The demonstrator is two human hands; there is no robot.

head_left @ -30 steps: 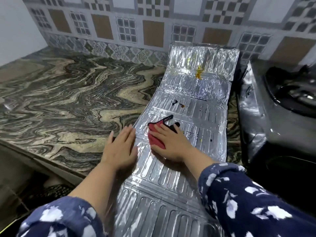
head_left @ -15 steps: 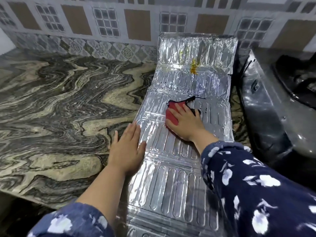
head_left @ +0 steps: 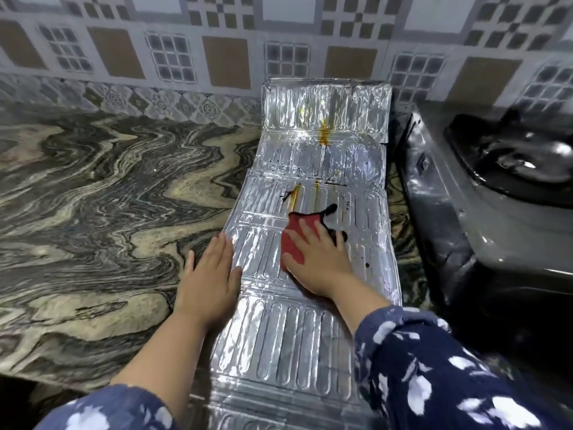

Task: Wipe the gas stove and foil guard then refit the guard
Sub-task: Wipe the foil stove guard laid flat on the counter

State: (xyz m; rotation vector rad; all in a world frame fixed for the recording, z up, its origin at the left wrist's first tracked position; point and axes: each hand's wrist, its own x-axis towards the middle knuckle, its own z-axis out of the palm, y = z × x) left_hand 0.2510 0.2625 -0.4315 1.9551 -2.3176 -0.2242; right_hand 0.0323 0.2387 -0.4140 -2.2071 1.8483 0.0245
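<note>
The silver foil guard (head_left: pixel 297 342) lies unfolded flat on the marble counter, its far panel leaning against the tiled wall. Yellow-brown grease streaks and black specks mark its far and middle panels. My right hand (head_left: pixel 319 262) presses flat on a red and black cloth (head_left: pixel 291 243) in the middle of the guard. My left hand (head_left: pixel 209 280) rests palm down with fingers spread on the guard's left edge, half on the counter. The dark gas stove (head_left: pixel 483 218) stands to the right of the guard, partly cut off by the frame.
The swirled marble counter (head_left: pixel 102 212) stretches to the left of the guard. A patterned tiled wall (head_left: pixel 217 54) runs along the back. The counter's front edge (head_left: pixel 46 380) is at the lower left. A narrow gap separates guard and stove.
My right hand slid the cloth away from me up the guard, then drew back a little toward me. My left hand stayed pressed on the guard's left edge.
</note>
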